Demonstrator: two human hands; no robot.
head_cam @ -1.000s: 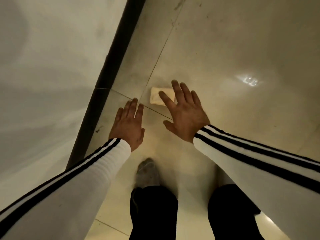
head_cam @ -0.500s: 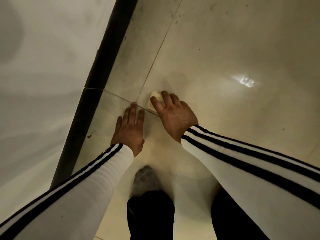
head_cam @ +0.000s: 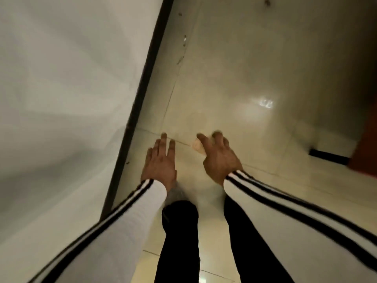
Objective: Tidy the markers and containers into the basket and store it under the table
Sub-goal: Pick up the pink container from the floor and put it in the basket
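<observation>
A small pale cream object point(head_cam: 197, 147) shows just under my right hand point(head_cam: 219, 158), whose fingers curl round it above the tiled floor. Most of the object is hidden by the fingers, and the frame is blurred. My left hand point(head_cam: 161, 162) hovers to its left with straight fingers and holds nothing. No basket and no markers are in view.
A white wall point(head_cam: 67, 94) with a dark skirting strip point(head_cam: 140, 94) runs along the left. Glossy beige floor tiles point(head_cam: 244, 68) fill the middle. A dark bar point(head_cam: 328, 156) and a reddish-brown panel point(head_cam: 367, 139) sit at the right edge. My legs and a grey shoe point(head_cam: 175, 195) are below.
My right hand came down onto the cream object on the floor and its fingers closed round it. The view swung, bringing the reddish panel in at the right.
</observation>
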